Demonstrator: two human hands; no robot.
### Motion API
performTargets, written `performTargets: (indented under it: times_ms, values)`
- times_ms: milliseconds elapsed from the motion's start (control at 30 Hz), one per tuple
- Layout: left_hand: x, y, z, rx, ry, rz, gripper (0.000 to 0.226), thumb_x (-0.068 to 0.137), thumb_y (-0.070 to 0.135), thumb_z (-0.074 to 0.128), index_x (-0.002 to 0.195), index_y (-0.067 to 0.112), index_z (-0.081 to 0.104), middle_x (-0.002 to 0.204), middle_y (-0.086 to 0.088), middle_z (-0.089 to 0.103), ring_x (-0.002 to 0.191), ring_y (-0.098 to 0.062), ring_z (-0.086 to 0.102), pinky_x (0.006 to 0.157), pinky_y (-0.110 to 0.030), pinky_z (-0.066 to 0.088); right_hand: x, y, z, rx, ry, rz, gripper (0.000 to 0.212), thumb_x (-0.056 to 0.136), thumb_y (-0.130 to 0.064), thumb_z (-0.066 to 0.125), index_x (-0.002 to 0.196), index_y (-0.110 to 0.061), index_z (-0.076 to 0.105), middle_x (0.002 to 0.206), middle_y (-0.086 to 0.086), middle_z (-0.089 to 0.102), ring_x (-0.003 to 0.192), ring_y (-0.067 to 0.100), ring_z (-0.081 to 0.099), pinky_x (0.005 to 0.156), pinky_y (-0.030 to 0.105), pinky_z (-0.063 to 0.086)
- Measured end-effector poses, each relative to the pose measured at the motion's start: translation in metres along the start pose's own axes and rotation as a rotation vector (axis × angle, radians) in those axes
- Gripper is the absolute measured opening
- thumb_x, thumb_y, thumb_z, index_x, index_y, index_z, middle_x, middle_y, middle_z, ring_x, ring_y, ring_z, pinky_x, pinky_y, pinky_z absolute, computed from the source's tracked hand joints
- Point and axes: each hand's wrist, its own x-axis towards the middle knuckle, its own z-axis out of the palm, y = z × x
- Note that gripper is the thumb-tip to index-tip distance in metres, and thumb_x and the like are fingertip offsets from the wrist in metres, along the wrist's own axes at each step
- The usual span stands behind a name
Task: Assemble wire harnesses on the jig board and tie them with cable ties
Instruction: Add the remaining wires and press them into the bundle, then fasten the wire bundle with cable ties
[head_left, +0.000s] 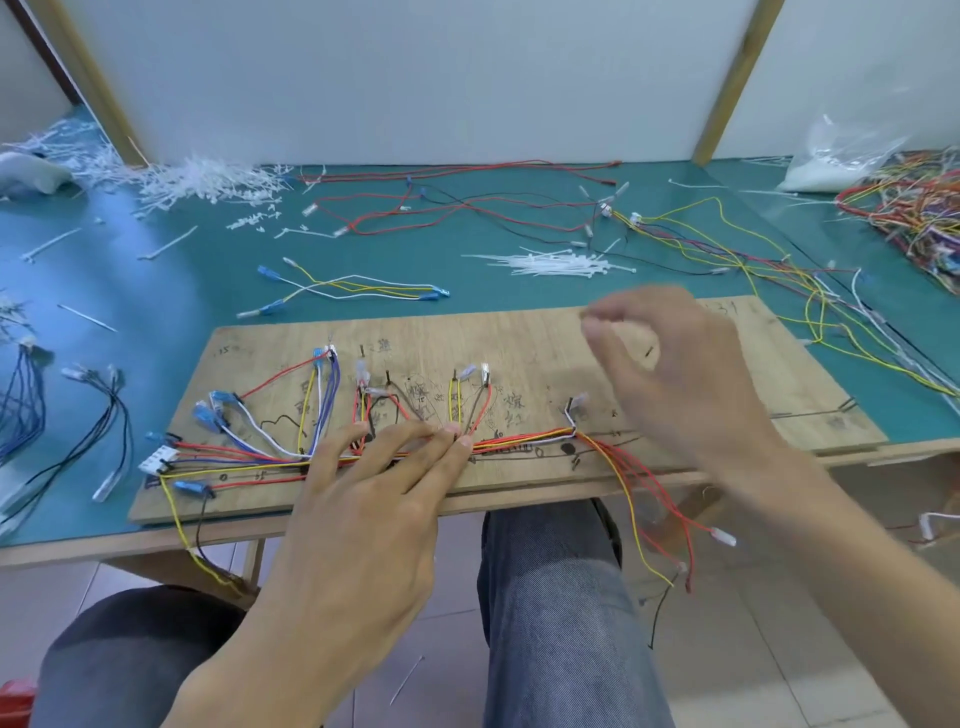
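A wooden jig board (545, 343) lies at the table's front edge with a harness of red, yellow, blue and white wires (249, 447) strung over its pins. My left hand (379, 493) presses the wire bundle flat with straight fingers near the board's middle. My right hand (670, 364) hovers blurred over the board's right part, fingers curled with thumb and forefinger close together; whether it holds anything I cannot tell. A small pile of white cable ties (561, 264) lies behind the board. Wire ends (654, 514) hang off the front edge.
Loose wires (467, 208) spread over the green mat, with a short wire set (353, 288) at back left. Cut tie scraps (202, 182) heap at the far left. A tangled wire heap (914, 208) and a plastic bag (836, 156) sit at the right. My knees are below the table.
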Motion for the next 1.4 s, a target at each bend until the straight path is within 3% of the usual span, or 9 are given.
performTargets:
  times_ms: [100, 233, 400, 600, 833, 900, 1100, 1267, 1400]
  values:
    - [0.001, 0.0, -0.003, -0.018, -0.024, -0.011, 0.057, 0.085, 0.021, 0.041, 0.133, 0.021, 0.072, 0.131, 0.011, 0.072, 0.127, -0.017, 0.064, 0.102, -0.051, 0.051, 0.088, 0.038, 0.024, -0.062, -0.133, 0.233, 0.012, 0.098, -0.02, 0.069, 0.105, -0.021, 0.079, 0.094, -0.009, 0.074, 0.085, 0.015, 0.071, 0.084, 0.017, 0.052]
    - [0.001, -0.001, -0.005, -0.044, -0.025, -0.016, 0.058, 0.085, 0.023, 0.04, 0.133, 0.022, 0.072, 0.131, 0.013, 0.072, 0.127, -0.016, 0.064, 0.101, -0.048, 0.05, 0.144, 0.086, 0.059, -0.269, -0.257, 0.279, 0.015, 0.095, -0.023, 0.073, 0.107, -0.018, 0.08, 0.104, 0.003, 0.078, 0.109, 0.027, 0.07, 0.096, 0.034, 0.054]
    - [0.003, -0.004, -0.005, -0.046, -0.024, -0.011, 0.058, 0.084, 0.023, 0.041, 0.133, 0.024, 0.072, 0.131, 0.014, 0.071, 0.126, -0.016, 0.064, 0.103, -0.043, 0.038, 0.157, 0.104, 0.073, -0.262, -0.267, 0.297, 0.007, 0.085, -0.024, 0.086, 0.086, -0.022, 0.08, 0.082, 0.0, 0.071, 0.095, 0.026, 0.071, 0.09, 0.037, 0.058]
    - [0.005, -0.007, -0.009, -0.122, -0.04, -0.027, 0.055, 0.081, 0.018, 0.062, 0.134, 0.028, 0.07, 0.134, 0.019, 0.068, 0.13, -0.017, 0.06, 0.101, -0.05, 0.046, 0.16, 0.108, 0.066, -0.198, -0.198, 0.296, 0.011, 0.077, -0.026, 0.093, 0.084, -0.025, 0.084, 0.074, -0.006, 0.072, 0.081, 0.013, 0.067, 0.078, 0.026, 0.05]
    - [0.006, -0.004, -0.009, -0.399, -0.03, -0.137, 0.049, 0.1, 0.026, 0.043, 0.147, 0.04, 0.035, 0.128, 0.029, 0.062, 0.139, -0.003, 0.032, 0.109, -0.037, 0.026, 0.145, 0.081, 0.041, -0.054, -0.096, 0.099, 0.006, 0.084, -0.017, 0.087, 0.089, -0.015, 0.084, 0.08, 0.004, 0.075, 0.073, 0.021, 0.068, 0.068, 0.018, 0.052]
    - [0.01, -0.002, -0.011, -0.461, 0.029, -0.186, 0.044, 0.102, 0.032, 0.042, 0.144, 0.043, 0.032, 0.128, 0.03, 0.056, 0.138, -0.001, 0.029, 0.11, -0.033, 0.023, 0.134, 0.056, 0.033, 0.021, -0.102, -0.033, 0.007, 0.085, -0.013, 0.085, 0.091, -0.01, 0.084, 0.083, 0.008, 0.075, 0.078, 0.026, 0.071, 0.074, 0.026, 0.054]
    - [0.019, -0.016, -0.039, -0.45, 0.398, -0.323, 0.029, 0.102, 0.044, 0.054, 0.129, 0.032, 0.055, 0.106, 0.014, 0.051, 0.11, -0.015, 0.044, 0.096, -0.035, 0.032, 0.081, -0.042, 0.019, 0.26, -0.249, -0.382, 0.005, 0.085, -0.004, 0.086, 0.087, -0.005, 0.082, 0.086, 0.007, 0.074, 0.077, 0.023, 0.07, 0.074, 0.039, 0.059]
    - [0.009, -0.046, -0.056, -0.463, 0.373, -0.329, 0.023, 0.1, 0.045, 0.06, 0.098, 0.026, 0.074, 0.091, 0.005, 0.058, 0.095, -0.019, 0.048, 0.088, -0.04, 0.041, 0.061, -0.1, 0.019, 0.399, -0.43, -0.472, 0.009, 0.081, -0.001, 0.089, 0.086, -0.004, 0.082, 0.086, 0.009, 0.074, 0.077, 0.021, 0.072, 0.076, 0.036, 0.061]
    - [-0.015, -0.057, -0.056, -0.615, 0.373, -0.327, 0.015, 0.098, 0.035, 0.065, 0.087, 0.028, 0.071, 0.082, 0.016, 0.062, 0.084, -0.013, 0.055, 0.075, -0.011, 0.037, 0.061, -0.119, 0.023, 0.55, -0.549, -0.422, 0.014, 0.079, -0.005, 0.091, 0.088, -0.008, 0.081, 0.087, 0.008, 0.076, 0.082, 0.022, 0.074, 0.08, 0.045, 0.062]
